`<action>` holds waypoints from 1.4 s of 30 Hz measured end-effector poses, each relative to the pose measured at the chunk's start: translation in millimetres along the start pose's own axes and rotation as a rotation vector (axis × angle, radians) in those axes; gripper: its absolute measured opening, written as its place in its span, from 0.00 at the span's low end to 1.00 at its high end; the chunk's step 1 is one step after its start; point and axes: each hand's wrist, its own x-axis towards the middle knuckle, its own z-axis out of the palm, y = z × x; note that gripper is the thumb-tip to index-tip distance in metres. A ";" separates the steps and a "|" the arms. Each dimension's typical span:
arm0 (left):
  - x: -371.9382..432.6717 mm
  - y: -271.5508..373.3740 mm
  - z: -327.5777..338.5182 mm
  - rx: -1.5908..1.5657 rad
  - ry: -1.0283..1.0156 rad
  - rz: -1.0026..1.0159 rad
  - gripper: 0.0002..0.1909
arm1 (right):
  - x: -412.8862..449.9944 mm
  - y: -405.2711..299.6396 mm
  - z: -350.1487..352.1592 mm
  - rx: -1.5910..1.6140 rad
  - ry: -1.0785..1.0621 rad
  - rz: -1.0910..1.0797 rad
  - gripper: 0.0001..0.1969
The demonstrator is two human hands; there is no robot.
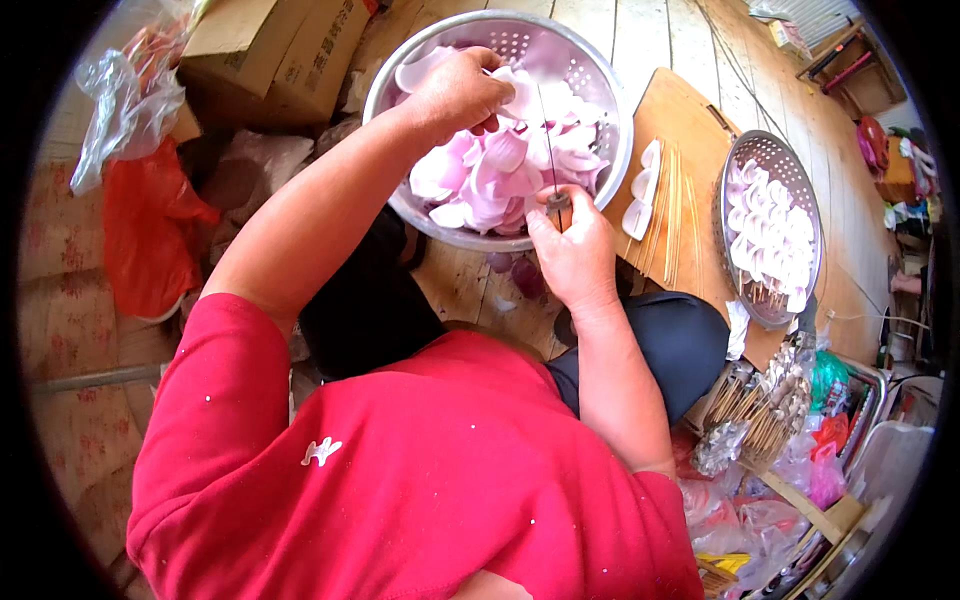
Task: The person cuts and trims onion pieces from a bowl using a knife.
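A metal colander [621, 150] full of pale purple onion pieces [499, 176] stands before me. My left hand [469, 94] is over its upper left part, fingers curled at a pale onion piece [517, 94]; its fingertips are partly hidden. At the colander's lower right rim, my right hand [574, 244] grips the dark, stubby handle [557, 201] of a long thin metal needle [547, 135], which points up over the onions. To the right, a short row of onion pieces [643, 191] on a skewer lies beside several bare wooden skewers [670, 217] on a wooden board [656, 105].
A second perforated metal bowl [776, 300] at the right holds skewered onion pieces [769, 225]. Below it lie more loaded skewers [765, 401] and plastic bags [750, 517]. Cardboard boxes [277, 60] and a red plastic bag [146, 232] are at the left.
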 end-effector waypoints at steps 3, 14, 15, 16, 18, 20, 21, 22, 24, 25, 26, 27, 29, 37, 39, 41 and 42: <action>-30.1 -6.5 3.0 -0.115 0.041 -0.001 0.18 | -1.3 -1.2 4.2 -0.051 -0.005 -0.031 0.14; -51.3 -17.8 -3.2 -0.150 0.089 0.033 0.19 | -6.8 -0.1 20.2 -0.042 -0.050 0.003 0.12; -50.3 -18.5 -4.5 -0.124 0.074 0.035 0.23 | -6.1 2.0 21.6 -0.033 -0.042 -0.008 0.12; -50.0 -18.4 -4.6 -0.126 0.072 0.032 0.23 | -5.7 3.3 22.6 -0.024 -0.033 -0.018 0.11; -50.1 -18.4 -4.0 -0.080 0.097 0.062 0.22 | -4.3 2.9 22.9 -0.051 -0.033 -0.012 0.11; -51.3 -17.5 -3.8 -0.086 0.099 0.063 0.22 | -2.9 3.9 23.4 -0.076 -0.030 -0.008 0.11; -51.1 -17.5 -3.6 -0.088 0.102 0.068 0.22 | -2.2 5.3 23.7 -0.064 -0.035 -0.007 0.11; -49.7 -19.4 -2.8 -0.089 0.101 0.066 0.22 | -1.6 6.2 24.0 -0.051 -0.040 -0.006 0.11; -47.8 -23.6 -1.4 -0.117 0.106 0.057 0.21 | 0.4 3.7 23.8 -0.048 -0.060 0.021 0.12; -48.6 -24.8 0.6 -0.118 0.106 0.054 0.21 | 1.3 3.1 23.9 -0.044 -0.078 0.046 0.12; -52.6 -22.8 5.2 -0.149 0.074 0.052 0.19 | 2.4 4.6 23.7 -0.044 -0.077 0.050 0.12; -56.2 -21.4 8.5 -0.181 0.043 0.050 0.17 | 4.9 6.8 23.5 -0.041 -0.079 0.072 0.13; -62.0 -19.0 11.1 -0.251 -0.075 0.009 0.17 | 10.7 13.7 23.8 -0.038 -0.076 0.097 0.13; -48.0 -36.1 12.8 -0.425 0.073 0.048 0.14 | 6.8 10.9 22.0 0.080 -0.062 0.210 0.14; -43.0 -39.5 11.6 -0.418 0.137 0.042 0.13 | -2.0 5.0 22.9 0.084 -0.057 0.149 0.13; -42.2 -39.6 11.5 -0.433 0.139 0.060 0.12 | -7.7 5.3 25.7 0.112 -0.068 0.070 0.11; -42.4 -38.3 12.0 -0.448 0.140 0.078 0.12 | -8.2 5.3 26.2 0.112 -0.067 0.071 0.11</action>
